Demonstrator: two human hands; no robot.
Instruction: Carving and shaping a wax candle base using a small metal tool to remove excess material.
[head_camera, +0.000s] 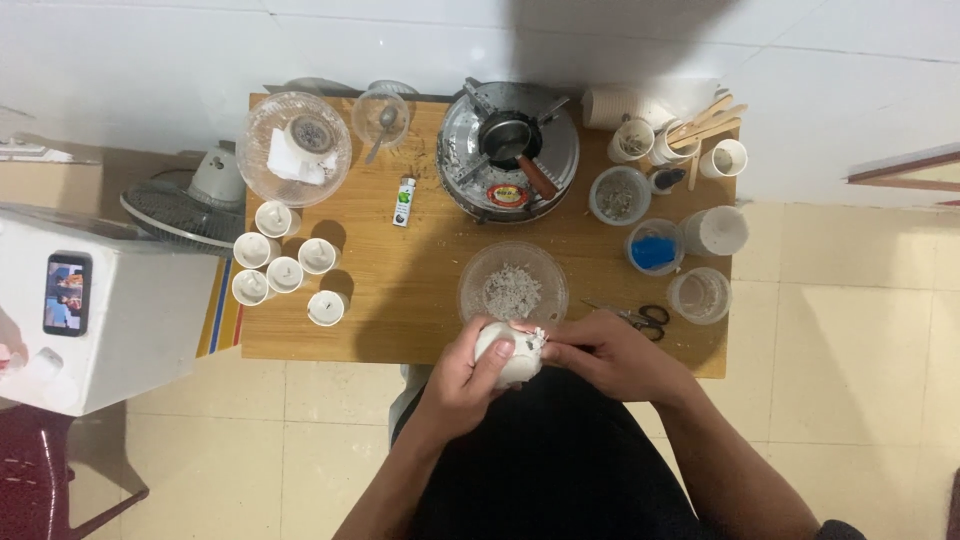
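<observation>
My left hand (462, 372) wraps around a round white lump (512, 360), likely wax, at the near edge of the small wooden table (400, 290). My right hand (610, 352) pinches at the top right of the same lump. Just beyond both hands stands a clear bowl (513, 284) holding white crumbled flakes. Whether my right hand holds a tool is hidden by the fingers.
A camping stove with a small pot (508, 148) stands at the back centre. Several white filled cups (285, 265) cluster at left, beside a lighter (403, 201). Scissors (640, 318), jars, a blue-filled cup (655, 247) and wooden sticks (705, 125) crowd the right. A white box with a phone (67, 293) sits left.
</observation>
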